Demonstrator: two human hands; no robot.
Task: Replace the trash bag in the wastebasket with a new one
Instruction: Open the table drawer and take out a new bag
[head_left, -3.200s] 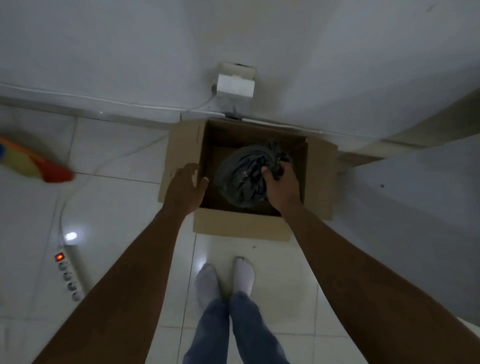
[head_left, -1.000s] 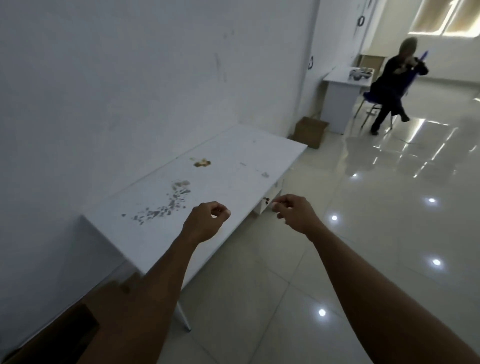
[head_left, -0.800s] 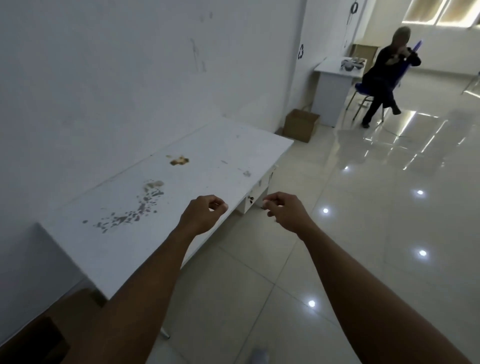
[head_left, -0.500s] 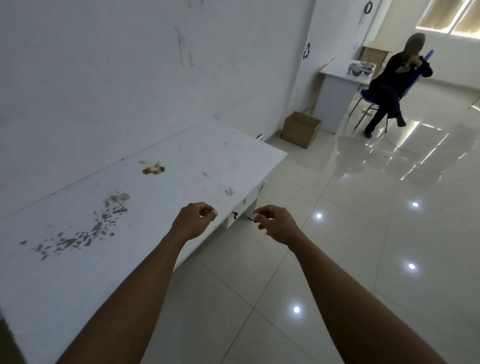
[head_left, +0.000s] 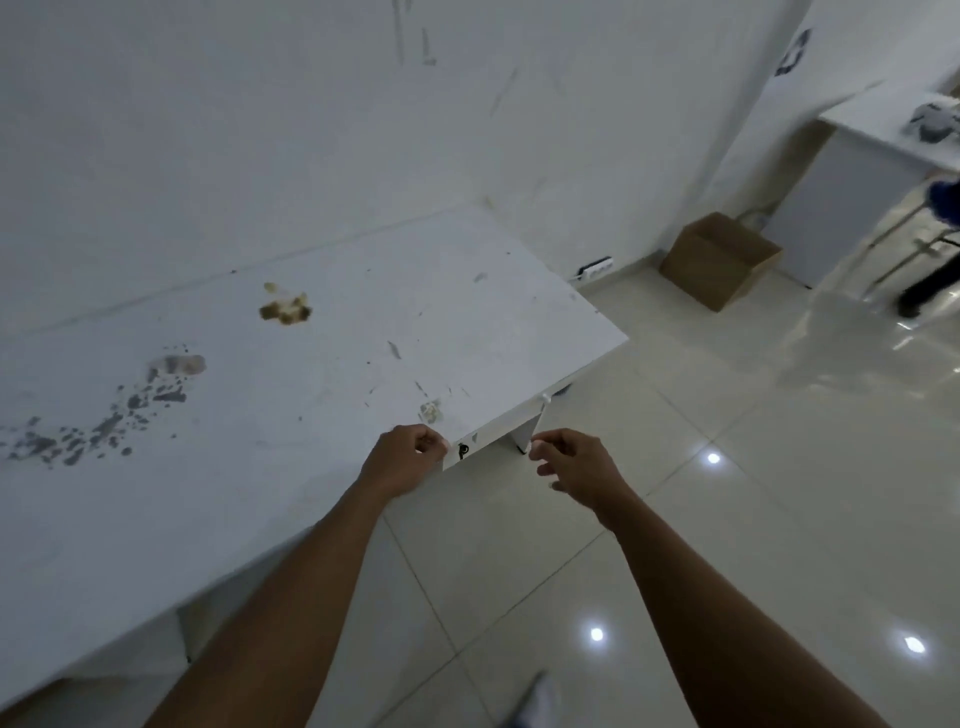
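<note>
Left hand (head_left: 402, 460) fingers curled on nothing visible, right hand (head_left: 579, 467) fingers loosely apart, both by the stained table (head_left: 311, 415) edge; no wastebasket or bag in view, so fetching and fitting seemingly remain.

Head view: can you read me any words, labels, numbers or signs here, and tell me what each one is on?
No words or numbers can be read in this view.
Dark sign on the far wall: a symbol only, too blurred to make out.
Cardboard box on the floor: no print shows on the faces in view.
White table: stains only, no label.
</note>
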